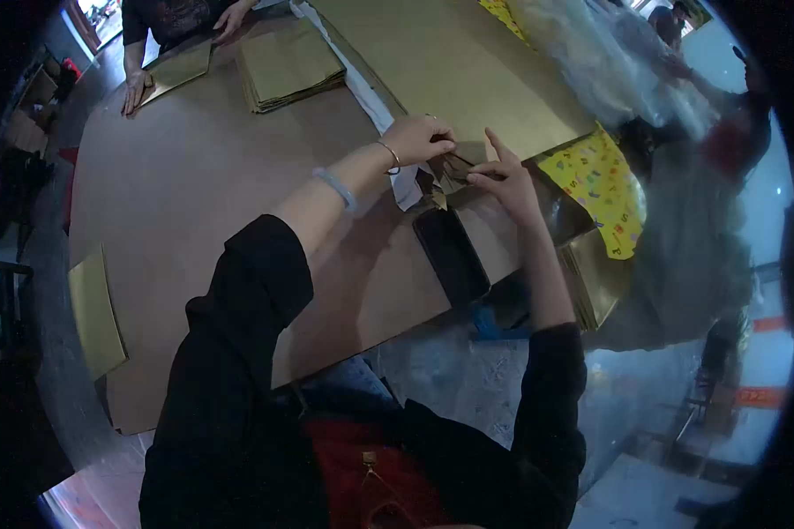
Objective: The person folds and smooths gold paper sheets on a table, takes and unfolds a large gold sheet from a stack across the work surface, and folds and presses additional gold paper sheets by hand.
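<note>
My left hand (419, 141), with a bracelet and a pale blue bangle on its arm, is closed in a pinch at the near edge of a big gold sheet (468, 70). Opposite it, my right hand (509, 181) pinches with thumb and fingers while one finger points up. Between them is a small thin brownish-gold piece (457, 166), gripped from both sides; its exact kind is unclear. Just below hang gold scraps (438, 198) beside a white strip (406, 187). A black oblong tray or case (451, 256) lies under my hands at the table edge.
Across the brown table (194, 203), another person's hand (137, 92) rests on a gold sheet (178, 72) near a gold stack (291, 63). Another gold sheet (98, 313) overhangs the left edge. Yellow printed wrapping (602, 189) and clear plastic (609, 62) lie on the right.
</note>
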### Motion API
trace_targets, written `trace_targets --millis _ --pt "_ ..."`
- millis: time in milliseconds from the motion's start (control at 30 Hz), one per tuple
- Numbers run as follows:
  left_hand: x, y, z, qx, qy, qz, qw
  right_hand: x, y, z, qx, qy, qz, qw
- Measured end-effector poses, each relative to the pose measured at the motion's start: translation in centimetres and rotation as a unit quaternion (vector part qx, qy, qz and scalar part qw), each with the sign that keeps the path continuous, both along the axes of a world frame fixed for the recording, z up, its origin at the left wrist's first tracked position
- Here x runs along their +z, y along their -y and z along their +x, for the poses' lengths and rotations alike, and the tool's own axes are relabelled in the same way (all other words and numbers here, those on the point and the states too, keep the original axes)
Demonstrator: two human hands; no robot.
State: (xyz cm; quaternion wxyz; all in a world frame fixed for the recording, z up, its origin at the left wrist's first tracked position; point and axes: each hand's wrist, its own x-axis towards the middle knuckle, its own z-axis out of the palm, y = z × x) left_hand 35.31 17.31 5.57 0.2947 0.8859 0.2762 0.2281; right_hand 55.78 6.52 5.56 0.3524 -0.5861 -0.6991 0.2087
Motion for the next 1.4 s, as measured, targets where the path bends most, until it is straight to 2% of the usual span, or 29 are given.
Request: trace_targets --millis 67,133,233,367,433,567,633,767,833,867,933,967,1033,1100,1133,1167,1233,1300,1333,1400 --pt "-0.4 -0.2 0.0 -0.002 -0.001 -0.01 1.0 0.0 -0.1 0.1 -0.002 -0.017 -0.024 1.0" --pt "-0.3 -0.4 0.0 -0.015 -0.008 -0.019 1.0 0.2 -0.1 0.1 -0.003 -0.096 -0.063 0.993" --pt "0.2 -0.4 -0.4 -0.034 -0.029 -0.057 0.997 0.2 -0.1 0.1 0.004 -0.151 -0.077 0.986" --pt "-0.2 -0.6 -0.8 -0.091 0.033 -0.087 0.992 0.0 -0.2 0.2 0.002 -0.117 -0.056 0.991" --pt "-0.3 -0.7 -0.8 -0.092 0.025 -0.033 0.995 0.4 0.0 0.1 -0.001 -0.133 -0.065 0.989" --pt "-0.3 0.1 -0.3 -0.049 0.024 -0.021 0.998 -0.2 -0.1 0.2 0.01 -0.19 -0.075 0.979" --pt "-0.8 0.5 0.1 -0.001 0.033 0.068 0.997 -0.5 -0.2 0.3 0.0 -0.18 -0.07 0.981" --pt "-0.8 0.8 0.5 0.002 0.061 0.04 0.997 -0.2 0.6 -0.9 -0.01 -0.256 0.009 0.967" --pt "-0.2 1.2 0.6 0.068 0.068 -0.064 0.993 0.0 0.9 -1.1 -0.032 -0.139 0.071 0.987" --pt "0.1 1.4 0.6 0.066 0.07 -0.062 0.993 0.1 0.7 -1.1 -0.032 -0.138 0.073 0.987" --pt "0.1 1.4 0.5 0.065 0.055 -0.08 0.993 -0.4 0.0 -0.6 -0.089 0.042 0.101 0.99" --pt "0.1 1.5 0.5 0.064 0.056 -0.077 0.993 -0.5 -0.3 -0.3 -0.089 0.043 0.104 0.99" --pt "0.2 1.6 0.6 0.06 0.099 -0.06 0.991 -0.3 -0.8 0.1 -0.092 0.148 0.148 0.973" --pt "0.5 1.1 0.7 0.041 0.083 -0.084 0.992 -0.2 -1.1 0.0 -0.103 0.179 0.186 0.961" --pt "0.0 0.6 1.2 0.029 0.112 0.012 0.993 0.4 -1.1 -0.5 -0.113 0.207 0.219 0.947" --pt "-0.4 0.0 1.7 0.017 0.139 0.107 0.984 1.0 -1.1 -0.8 -0.105 0.172 0.253 0.946" --pt "-0.7 -1.5 2.4 -0.025 0.137 0.108 0.984 1.8 -1.0 -1.3 -0.125 0.19 0.281 0.933" --pt "-0.3 -2.0 2.8 -0.013 0.076 0.157 0.985 2.9 -0.7 -1.6 -0.144 0.206 0.303 0.919" --pt "1.7 -0.3 2.5 0.04 0.069 0.109 0.991 3.5 -0.4 -1.7 -0.151 0.235 0.304 0.911" --pt "2.8 -0.6 2.7 0.048 0.107 0.103 0.988 4.4 0.1 -1.9 -0.163 0.29 0.304 0.893"
